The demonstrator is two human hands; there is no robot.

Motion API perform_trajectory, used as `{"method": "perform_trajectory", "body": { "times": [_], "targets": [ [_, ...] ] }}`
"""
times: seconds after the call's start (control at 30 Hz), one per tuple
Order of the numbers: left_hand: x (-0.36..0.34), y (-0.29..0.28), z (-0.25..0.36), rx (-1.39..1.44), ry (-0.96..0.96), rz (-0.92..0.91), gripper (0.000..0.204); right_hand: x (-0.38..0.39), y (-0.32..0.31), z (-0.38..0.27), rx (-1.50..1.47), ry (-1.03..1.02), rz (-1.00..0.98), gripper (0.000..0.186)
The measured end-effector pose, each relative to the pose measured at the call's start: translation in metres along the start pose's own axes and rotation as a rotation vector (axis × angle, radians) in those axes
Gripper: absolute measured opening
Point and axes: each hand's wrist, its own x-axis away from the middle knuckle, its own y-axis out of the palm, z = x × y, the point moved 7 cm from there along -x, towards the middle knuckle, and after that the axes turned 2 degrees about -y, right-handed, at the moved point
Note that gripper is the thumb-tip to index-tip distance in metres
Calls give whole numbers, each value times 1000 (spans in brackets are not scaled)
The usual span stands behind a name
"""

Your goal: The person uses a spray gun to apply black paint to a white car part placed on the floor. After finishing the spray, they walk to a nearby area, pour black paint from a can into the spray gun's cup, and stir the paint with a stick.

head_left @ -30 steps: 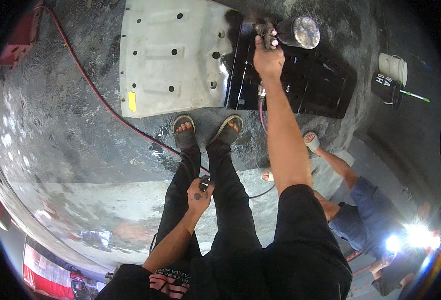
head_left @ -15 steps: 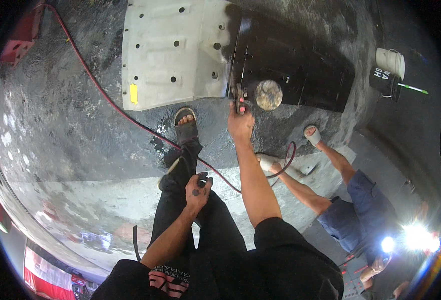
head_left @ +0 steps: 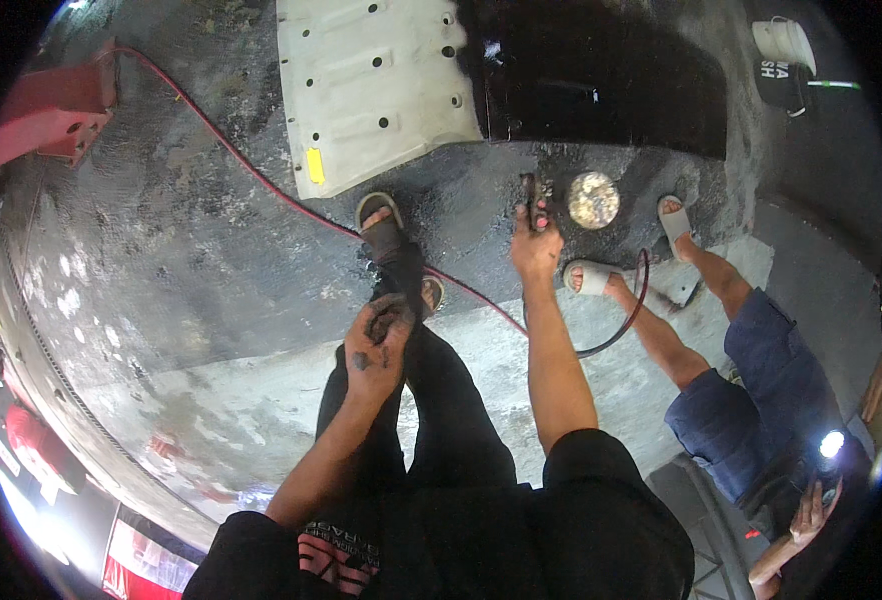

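My right hand (head_left: 538,248) grips a dark spray gun (head_left: 535,195) with a round, pale, stained cup (head_left: 594,200) at its right side. The gun is over the grey floor, just below the near edge of a large panel. That panel's left part (head_left: 381,95) is pale with round holes and a yellow patch, while its right part (head_left: 606,100) is covered in wet-looking black. My left hand (head_left: 377,350), smudged black, hangs near my left leg with its fingers curled in. Whatever those fingers may hold, I cannot make out.
A red hose (head_left: 223,140) crosses the floor past my feet and loops by my right forearm. At right stands another person in blue shorts (head_left: 776,350) and sandals, holding a bright light (head_left: 831,444). A white bucket (head_left: 783,42) and a red metal piece (head_left: 56,115) lie farther off.
The spray gun has drawn back from the panel's black part and now sits nearer and farther right. My view has shifted, and my left foot has moved. The other person's light has moved too.
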Motion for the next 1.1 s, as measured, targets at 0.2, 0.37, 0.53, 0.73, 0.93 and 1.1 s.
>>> {"method": "perform_trajectory", "body": {
  "times": [0.2,0.37,0.53,0.73,0.93,1.1],
  "targets": [
    [18,-46,-69,-232,-185,-22,33,-8,2,0,112,72,2,45],
    [20,-96,-162,-499,-243,-91,38,7,35,17,79,167,33,46],
    [22,-152,-210,-534,-296,-140,41,32,66,18,0,105,134,45],
    [21,-183,-220,-553,-246,-170,36,72,84,1,-19,77,14,49],
    [20,-189,-213,-533,-152,-191,35,73,65,-11,22,60,143,44],
    [13,-195,-210,-594,-116,-213,35,70,70,-15,-50,2,198,42]
  ]
}}
